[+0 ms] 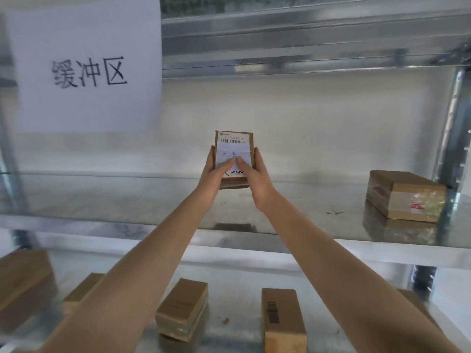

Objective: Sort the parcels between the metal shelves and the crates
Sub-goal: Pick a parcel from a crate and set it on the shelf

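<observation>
A small brown cardboard parcel with a white barcode label and handwriting is held upright above the middle metal shelf. My left hand grips its left side and my right hand grips its right side, both thumbs pressed on the label. The parcel's lower part is hidden behind my fingers. Whether its bottom edge touches the shelf is unclear.
A taped brown parcel lies at the shelf's right end beside the upright post. A white paper sign with handwritten characters hangs at upper left. Several brown parcels rest on the lower shelf.
</observation>
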{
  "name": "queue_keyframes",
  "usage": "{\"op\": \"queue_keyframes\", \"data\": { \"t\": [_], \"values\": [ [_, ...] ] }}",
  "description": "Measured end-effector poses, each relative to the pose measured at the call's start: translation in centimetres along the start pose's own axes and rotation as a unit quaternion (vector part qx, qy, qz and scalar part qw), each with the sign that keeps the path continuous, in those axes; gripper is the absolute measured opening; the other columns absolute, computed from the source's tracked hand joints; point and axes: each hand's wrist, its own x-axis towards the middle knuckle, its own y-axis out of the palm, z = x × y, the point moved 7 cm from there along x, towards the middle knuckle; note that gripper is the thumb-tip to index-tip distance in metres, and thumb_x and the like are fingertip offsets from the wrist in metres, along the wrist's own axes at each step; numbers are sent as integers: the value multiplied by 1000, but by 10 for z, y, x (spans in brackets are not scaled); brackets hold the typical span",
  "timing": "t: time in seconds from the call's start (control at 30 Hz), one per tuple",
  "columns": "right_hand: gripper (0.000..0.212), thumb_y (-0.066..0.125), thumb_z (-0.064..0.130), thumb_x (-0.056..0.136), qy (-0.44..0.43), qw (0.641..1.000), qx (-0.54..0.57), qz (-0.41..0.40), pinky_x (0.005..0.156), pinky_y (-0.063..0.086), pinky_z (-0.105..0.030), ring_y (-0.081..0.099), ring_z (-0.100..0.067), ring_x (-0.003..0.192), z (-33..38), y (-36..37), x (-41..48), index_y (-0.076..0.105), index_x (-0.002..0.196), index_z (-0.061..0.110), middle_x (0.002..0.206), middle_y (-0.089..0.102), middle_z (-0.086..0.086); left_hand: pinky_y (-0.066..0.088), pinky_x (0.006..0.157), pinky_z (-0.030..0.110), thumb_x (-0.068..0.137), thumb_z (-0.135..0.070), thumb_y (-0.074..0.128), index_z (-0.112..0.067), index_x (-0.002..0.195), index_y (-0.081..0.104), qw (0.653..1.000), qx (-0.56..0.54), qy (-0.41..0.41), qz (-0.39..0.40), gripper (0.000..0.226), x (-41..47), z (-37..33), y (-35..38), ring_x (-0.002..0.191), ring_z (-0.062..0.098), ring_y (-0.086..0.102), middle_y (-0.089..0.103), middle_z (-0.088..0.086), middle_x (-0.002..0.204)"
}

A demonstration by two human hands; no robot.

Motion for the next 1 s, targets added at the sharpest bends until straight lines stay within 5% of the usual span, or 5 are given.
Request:
{"op": "queue_keyframes", "data": {
  "t": [0.4, 0.5, 0.63, 0.8, 1.0],
  "values": [
    [40, 54, 6, 100, 64, 974, 61, 210, 89, 55, -25, 62, -27, 115, -115, 333, -9, 44, 139, 5, 134, 59, -17, 60, 79, 36, 97, -5, 54, -18, 138, 50, 978, 40, 2, -207, 43, -93, -43, -329, 104, 18, 69, 67, 7, 123],
    [39, 52, 7, 101, 88, 960, 79, 255, 81, 55, -22, 63, -22, 108, -138, 435, -33, 44, 140, 5, 133, 60, -18, 60, 82, 35, 98, -1, 51, -19, 131, 50, 965, 61, 7, -254, 37, -133, -65, -423, 99, 18, 68, 66, 6, 117],
    [41, 53, 15, 103, 113, 942, 93, 301, 82, 51, -20, 61, -17, 113, -162, 561, -74, 44, 142, 15, 134, 60, -6, 59, 68, 27, 98, -10, 57, -24, 138, 49, 951, 83, -13, -298, 44, -190, -91, -537, 100, 20, 69, 67, 5, 121],
    [39, 51, 15, 104, 144, 918, 101, 355, 67, 46, -12, 58, 0, 96, -188, 684, -116, 44, 142, 18, 122, 60, 2, 58, 71, 23, 98, -8, 55, -16, 143, 44, 931, 122, -8, -345, 47, -246, -114, -652, 107, 23, 65, 61, 12, 131],
    [41, 50, 10, 103, 161, 887, 115, 416, 66, 51, -9, 62, -2, 98, -245, 811, -138, 44, 143, 14, 126, 61, -3, 58, 81, 24, 99, -9, 54, -20, 138, 45, 900, 139, -16, -413, 42, -292, -112, -771, 111, 23, 64, 63, 7, 128]
  ]
}}
